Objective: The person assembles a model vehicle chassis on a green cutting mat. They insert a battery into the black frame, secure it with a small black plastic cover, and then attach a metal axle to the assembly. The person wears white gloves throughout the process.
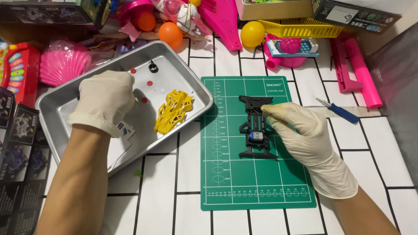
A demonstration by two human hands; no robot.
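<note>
My left hand (106, 98), in a cream glove, reaches into a metal tray (58, 98) with its fingertips pinched close to small red parts (149, 83) and a black ring (153, 67); whether it holds one is hidden. A yellow toy car body (174, 110) lies in the tray to the right of that hand. My right hand (300, 130), also gloved, rests its fingers on a black toy car chassis (257, 127) with a small motor, lying on a green cutting mat (244, 174).
A blue-handled screwdriver (337, 111) lies right of the mat. Pink, orange and yellow plastic toys (209, 21) and a yellow basket (300, 28) crowd the far edge. Boxes (17, 143) sit at the left. Papers lie in the tray.
</note>
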